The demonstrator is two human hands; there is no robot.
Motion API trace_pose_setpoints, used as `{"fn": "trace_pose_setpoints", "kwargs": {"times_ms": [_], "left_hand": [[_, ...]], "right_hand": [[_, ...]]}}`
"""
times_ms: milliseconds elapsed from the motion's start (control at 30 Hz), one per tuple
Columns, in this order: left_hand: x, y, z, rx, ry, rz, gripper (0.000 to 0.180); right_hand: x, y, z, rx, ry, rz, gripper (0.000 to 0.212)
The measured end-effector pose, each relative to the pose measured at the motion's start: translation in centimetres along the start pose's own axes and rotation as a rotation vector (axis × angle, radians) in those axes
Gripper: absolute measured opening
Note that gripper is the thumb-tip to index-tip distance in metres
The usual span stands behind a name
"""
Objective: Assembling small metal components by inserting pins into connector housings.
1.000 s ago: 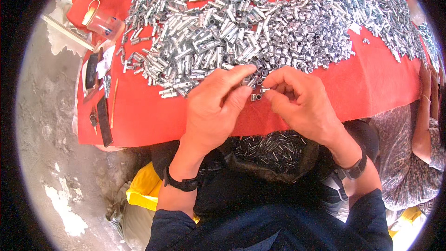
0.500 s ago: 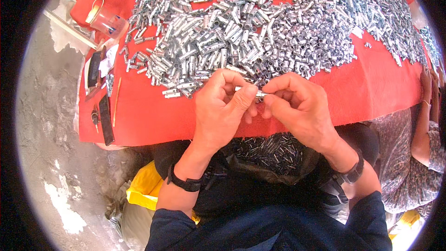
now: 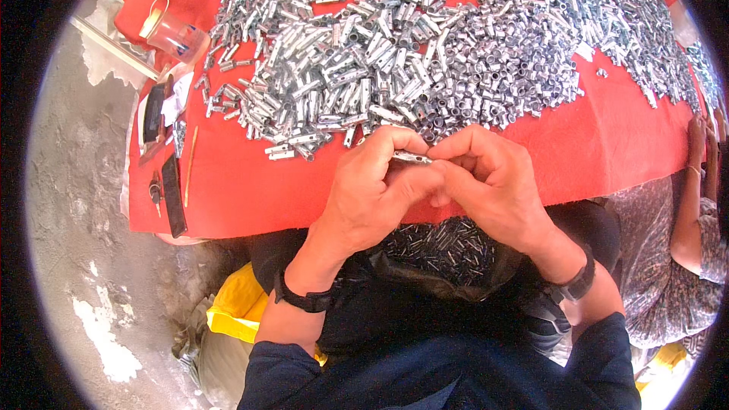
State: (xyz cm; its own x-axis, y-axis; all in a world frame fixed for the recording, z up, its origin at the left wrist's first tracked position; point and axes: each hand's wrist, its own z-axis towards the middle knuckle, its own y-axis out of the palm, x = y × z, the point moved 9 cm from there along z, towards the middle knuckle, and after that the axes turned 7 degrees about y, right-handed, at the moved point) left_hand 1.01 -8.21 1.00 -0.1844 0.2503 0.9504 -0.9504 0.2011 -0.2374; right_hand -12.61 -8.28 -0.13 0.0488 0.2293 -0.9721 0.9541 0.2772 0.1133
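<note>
A small silver metal tube with holes along its side lies level between my two hands, over the front of the red cloth. My left hand is closed round its left part, thumb in front and fingers behind. The fingertips of my right hand pinch at the tube's right end; whether they also hold a smaller piece is hidden. Just beyond my hands spreads a heap of similar tubes, and short metal rings lie to its right. Below, a dark bag of thin metal pins sits in my lap.
The red cloth covers the work surface. At left are a clear plastic jar, a black flat bar, a thin wooden stick and a small dark tool. At the right edge another person's arm reaches the cloth.
My left hand has shifted slightly right and turned, closing nearer to my right hand. The tube now tilts differently, showing its holed side. My right hand has barely moved.
</note>
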Motion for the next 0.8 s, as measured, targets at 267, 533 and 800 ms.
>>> {"fn": "trace_pose_setpoints", "kwargs": {"times_ms": [267, 533, 800], "left_hand": [[0.9, 1.2, 0.1, -0.288, 0.024, 0.280, 0.029], [3.1, 5.7, -2.6, -0.484, 0.479, 0.504, 0.027], [4.3, 4.3, -1.7, -0.472, 0.427, 0.577, 0.029]], "right_hand": [[-0.2, 0.1, -0.1, -0.202, 0.100, -0.028, 0.011], [-2.5, 0.0, 0.2, 0.068, -0.475, -0.787, 0.010], [-1.9, 2.3, -0.2, -0.084, -0.530, -1.105, 0.021]]}}
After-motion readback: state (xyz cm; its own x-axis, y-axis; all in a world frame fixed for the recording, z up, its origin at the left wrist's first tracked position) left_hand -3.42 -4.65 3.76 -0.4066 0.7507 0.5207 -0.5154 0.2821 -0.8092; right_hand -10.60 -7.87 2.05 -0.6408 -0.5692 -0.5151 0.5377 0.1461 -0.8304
